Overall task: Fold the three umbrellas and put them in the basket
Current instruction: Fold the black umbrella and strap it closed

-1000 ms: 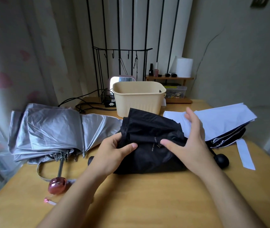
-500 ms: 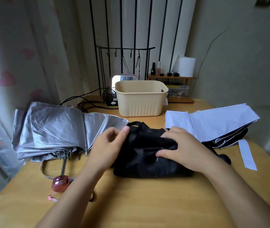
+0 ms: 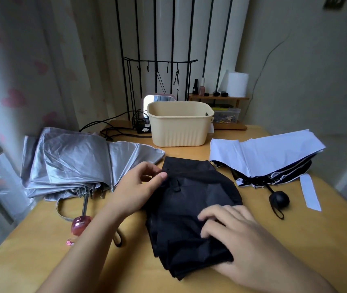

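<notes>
A black umbrella lies collapsed on the wooden table in front of me, its cloth loose and spread. My left hand pinches the cloth at its upper left edge. My right hand presses flat on its lower right part. A silver umbrella with a pink handle lies unfolded at the left. A white umbrella with a black lining and a round black handle lies at the right. The beige basket stands behind, with nothing visible inside.
Behind the basket are a small mirror, a black wire rack, cables and a wooden shelf with bottles and a paper roll. A curtain hangs at the left, a wall stands at the right.
The black umbrella was bundled between both hands; now its cloth is spread longer toward me. My right hand has slid down to its near end and my left sits at its upper left edge.
</notes>
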